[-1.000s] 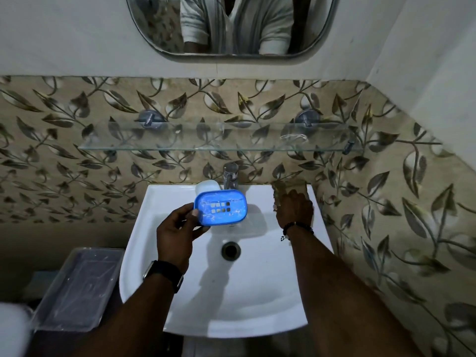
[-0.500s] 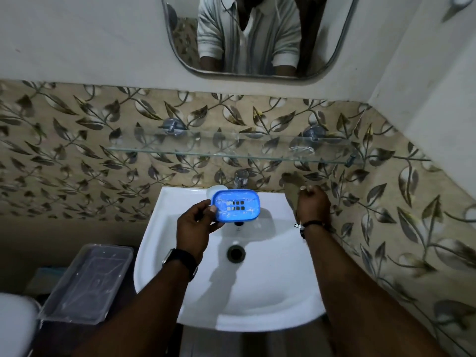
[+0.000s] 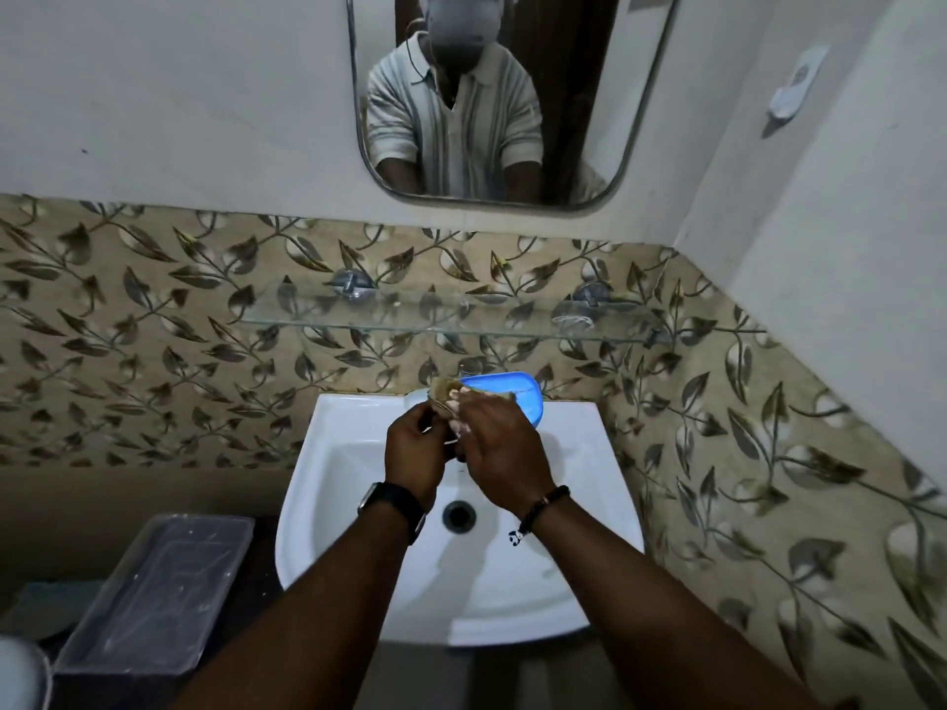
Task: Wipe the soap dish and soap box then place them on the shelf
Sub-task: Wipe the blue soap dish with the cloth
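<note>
soap dish (image 3: 505,389) blue | sink (image 3: 579,484) white | wall tiles (image 3: 153,320) beige, leaf-patterned

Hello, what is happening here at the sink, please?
A person stands at a white sink and cleans a blue soap dish. The left hand seems to hold the dish above the basin, and the right hand presses a brownish cloth against it. The glass shelf on the tiled wall above has nothing from the task on it yet. A clear plastic tray sits to the left of the sink.
</note>
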Motion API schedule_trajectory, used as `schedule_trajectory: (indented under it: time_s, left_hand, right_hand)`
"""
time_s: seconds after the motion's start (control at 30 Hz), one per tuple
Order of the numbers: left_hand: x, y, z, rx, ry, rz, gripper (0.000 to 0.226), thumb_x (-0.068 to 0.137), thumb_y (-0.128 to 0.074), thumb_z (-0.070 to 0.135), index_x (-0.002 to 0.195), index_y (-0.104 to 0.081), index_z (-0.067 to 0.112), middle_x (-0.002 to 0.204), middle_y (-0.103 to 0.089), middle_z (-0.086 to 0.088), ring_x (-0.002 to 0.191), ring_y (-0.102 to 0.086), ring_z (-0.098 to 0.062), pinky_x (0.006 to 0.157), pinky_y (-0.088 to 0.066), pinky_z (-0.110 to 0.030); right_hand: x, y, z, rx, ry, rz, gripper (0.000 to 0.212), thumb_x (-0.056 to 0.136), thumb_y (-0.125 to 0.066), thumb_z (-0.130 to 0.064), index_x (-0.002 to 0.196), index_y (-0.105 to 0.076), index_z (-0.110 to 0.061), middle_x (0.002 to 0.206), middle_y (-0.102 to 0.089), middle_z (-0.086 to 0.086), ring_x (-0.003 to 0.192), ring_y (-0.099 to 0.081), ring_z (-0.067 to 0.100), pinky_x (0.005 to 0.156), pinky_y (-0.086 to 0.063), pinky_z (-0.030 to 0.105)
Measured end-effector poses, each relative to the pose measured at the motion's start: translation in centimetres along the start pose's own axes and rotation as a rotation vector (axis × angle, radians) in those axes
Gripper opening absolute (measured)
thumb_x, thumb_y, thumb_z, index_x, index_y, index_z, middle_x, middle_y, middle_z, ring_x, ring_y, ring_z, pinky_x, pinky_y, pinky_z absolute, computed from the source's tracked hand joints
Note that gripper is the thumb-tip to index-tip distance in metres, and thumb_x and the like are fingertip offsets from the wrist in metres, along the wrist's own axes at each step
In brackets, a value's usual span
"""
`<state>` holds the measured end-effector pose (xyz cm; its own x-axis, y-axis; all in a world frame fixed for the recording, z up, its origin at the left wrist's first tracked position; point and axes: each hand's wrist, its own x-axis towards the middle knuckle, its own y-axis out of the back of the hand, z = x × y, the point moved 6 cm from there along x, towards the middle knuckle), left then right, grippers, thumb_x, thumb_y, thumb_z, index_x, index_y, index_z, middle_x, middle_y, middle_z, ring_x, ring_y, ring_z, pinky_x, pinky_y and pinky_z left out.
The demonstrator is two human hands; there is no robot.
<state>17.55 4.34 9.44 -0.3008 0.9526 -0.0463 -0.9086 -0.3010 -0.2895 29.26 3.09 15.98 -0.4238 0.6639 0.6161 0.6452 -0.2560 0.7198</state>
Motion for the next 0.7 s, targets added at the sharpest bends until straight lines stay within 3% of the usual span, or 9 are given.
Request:
schedule_trajectory:
  time_s: [0.2, 0.3, 0.4, 0.5, 0.6, 0.7]
  left_hand:
    - [0.0, 1.6, 1.3, -0.025, -0.004, -0.043, 0.019, 0.099, -0.054, 0.000, 0.108, -0.070, 0.001, 0.097, -0.076, -0.019, 0.079, -0.073, -0.026, 0.067, -0.059, -0.033]
    - [-0.3, 2.1, 1.6, -0.029, -0.018, -0.052, 0.015, 0.097, -0.057, -0.001, 0.105, -0.070, -0.001, 0.089, -0.076, -0.015, 0.078, -0.072, -0.028, 0.067, -0.060, -0.034]
    - [-0.5, 2.6, 1.9, -0.041, -0.037, -0.030, 0.012, 0.097, -0.059, 0.002, 0.103, -0.070, 0.002, 0.089, -0.076, -0.013, 0.081, -0.074, -0.030, 0.072, -0.062, -0.041]
    - [-0.5, 2.9, 2.1, -0.058, -0.038, 0.006, 0.011, 0.096, -0.060, 0.001, 0.101, -0.069, 0.003, 0.087, -0.074, -0.013, 0.080, -0.074, -0.030, 0.073, -0.063, -0.042]
    - [-0.6, 2.6, 2.2, -0.048, -0.038, -0.010, 0.012, 0.096, -0.060, 0.002, 0.105, -0.069, 0.000, 0.089, -0.073, -0.015, 0.079, -0.073, -0.027, 0.071, -0.062, -0.038]
    - [-0.5, 2.9, 2.3, -0.038, -0.030, -0.007, 0.013, 0.095, -0.064, 0.006, 0.106, -0.069, 0.000, 0.086, -0.072, -0.012, 0.075, -0.071, -0.022, 0.066, -0.061, -0.032]
  right_hand:
    - [-0.1, 0.2, 0.1, -0.023, 0.096, -0.201, 0.046, 0.095, -0.058, -0.018, 0.140, -0.052, -0.011, 0.146, -0.053, 0.004, 0.139, -0.045, 0.020, 0.118, -0.031, 0.040]
    - [1.0, 1.0, 0.3, -0.123, 0.138, -0.163, 0.040, 0.088, -0.057, -0.014, 0.128, -0.064, -0.010, 0.132, -0.065, 0.006, 0.127, -0.057, 0.022, 0.110, -0.041, 0.039]
    - [1.9, 1.3, -0.1, -0.392, 0.240, -0.117, 0.025, 0.083, -0.062, -0.020, 0.106, -0.071, -0.015, 0.107, -0.074, 0.002, 0.105, -0.066, 0.027, 0.086, -0.050, 0.037]
    - [2.3, 1.4, 0.1, -0.461, 0.117, -0.078, 0.018, 0.075, -0.066, -0.016, 0.093, -0.070, -0.018, 0.089, -0.071, -0.002, 0.091, -0.060, 0.028, 0.072, -0.049, 0.037]
    - [2.0, 0.3, -0.5, -0.192, -0.039, -0.067, 0.028, 0.079, -0.060, -0.012, 0.105, -0.071, -0.014, 0.103, -0.068, 0.004, 0.096, -0.055, 0.028, 0.082, -0.048, 0.040]
    - [1.2, -1.1, -1.6, -0.051, -0.005, -0.152, 0.042, 0.081, -0.056, -0.017, 0.122, -0.065, -0.014, 0.127, -0.060, 0.006, 0.113, -0.053, 0.027, 0.097, -0.039, 0.042]
